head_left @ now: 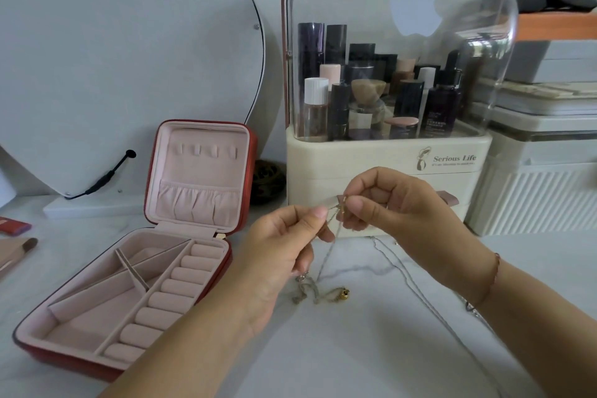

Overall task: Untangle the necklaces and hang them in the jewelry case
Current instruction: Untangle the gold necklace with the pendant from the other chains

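My left hand (284,245) and my right hand (394,203) pinch a thin tangled necklace chain (326,255) between thumb and fingers, raised above the white marble table. The chain hangs down to a bunch of silver and gold links with a small gold pendant (345,293) lying on the table. Another silver chain (416,281) trails across the table under my right forearm. The red jewelry case (239,171) stands open at the left, with pink lining. Its upright lid has a row of small hooks (208,150) with nothing on them, above a gathered pocket.
A cream cosmetics organiser (387,152) with a clear dome and bottles stands right behind my hands. A round mirror (129,58) leans at the back left, white storage boxes (542,178) sit at the right. A makeup brush (19,252) lies at the left edge.
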### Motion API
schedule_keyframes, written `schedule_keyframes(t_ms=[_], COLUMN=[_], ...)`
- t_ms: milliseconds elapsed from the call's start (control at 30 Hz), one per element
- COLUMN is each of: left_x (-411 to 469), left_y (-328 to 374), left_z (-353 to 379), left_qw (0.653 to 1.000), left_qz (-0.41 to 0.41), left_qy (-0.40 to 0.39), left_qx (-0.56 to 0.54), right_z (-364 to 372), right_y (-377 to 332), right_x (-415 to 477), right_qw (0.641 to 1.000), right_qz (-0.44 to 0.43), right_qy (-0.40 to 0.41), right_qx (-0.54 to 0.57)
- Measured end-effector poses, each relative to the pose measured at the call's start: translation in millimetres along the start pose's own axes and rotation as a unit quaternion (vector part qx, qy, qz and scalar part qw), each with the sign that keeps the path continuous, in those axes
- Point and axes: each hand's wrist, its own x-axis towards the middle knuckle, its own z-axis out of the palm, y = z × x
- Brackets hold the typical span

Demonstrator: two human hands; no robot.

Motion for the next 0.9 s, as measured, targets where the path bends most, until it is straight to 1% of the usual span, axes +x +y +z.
schedule_keyframes(t_ms=[67, 167, 267, 367, 433, 500, 567, 633, 700, 733, 767, 833, 900], left_x=[-0.3, 1.1, 4.8, 7.5, 7.9, 8.8, 10.8, 12.7, 13.6, 13.8, 14.0, 15.2, 18.1], left_y=[-0.7, 0.2, 1.6, 2.0, 1.7, -0.5, -3.9, -5.3, -3.5, -1.7, -0.2, 1.0, 0.3], left_z=[0.2, -0.7, -4.4, -8.0, -9.4, -11.6, -15.1, -17.6, -19.0, -19.5, -20.1, -22.3, -24.7], left_qw=[1.0, 1.0, 0.999, 0.998, 0.998, 0.998, 0.997, 0.996, 0.995, 0.994, 0.993, 0.99, 0.983], left_qz=[-0.001, -0.009, -0.017, -0.02, -0.024, -0.026, -0.023, -0.017, -0.007, -0.003, -0.002, -0.011, -0.025], left_qy=[0.01, 0.027, 0.041, 0.053, 0.057, 0.062, 0.069, 0.085, 0.095, 0.097, 0.097, 0.106, 0.134], left_qx=[0.005, -0.003, -0.023, -0.02, -0.02, -0.015, -0.002, 0.0, -0.023, -0.042, -0.063, -0.096, -0.119], right_z=[0.1, -2.1, -8.8, -14.1, -15.7, -17.9, -22.8, -28.8, -32.5, -33.2, -33.5, -33.4, -33.5], right_y=[-0.1, -1.8, -3.6, -7.0, -9.1, -11.6, -15.1, -16.7, -16.0, -15.0, -14.2, -13.7, -16.5], right_x=[0.9, 0.7, 1.9, 2.4, 2.0, 1.6, 1.1, 0.2, 0.0, 0.2, 0.4, 1.6, 2.1], right_qw=[0.998, 0.985, 0.977, 0.978, 0.98, 0.985, 0.988, 0.984, 0.979, 0.978, 0.978, 0.974, 0.965], right_qz=[0.028, 0.084, 0.105, 0.104, 0.1, 0.102, 0.123, 0.158, 0.184, 0.188, 0.187, 0.171, 0.151], right_qy=[-0.008, -0.012, 0.017, 0.028, 0.017, -0.007, -0.039, -0.073, -0.088, -0.087, -0.085, -0.083, -0.071], right_qx=[0.054, 0.151, 0.183, 0.182, 0.174, 0.142, 0.084, 0.029, 0.002, 0.01, 0.035, 0.126, 0.203])
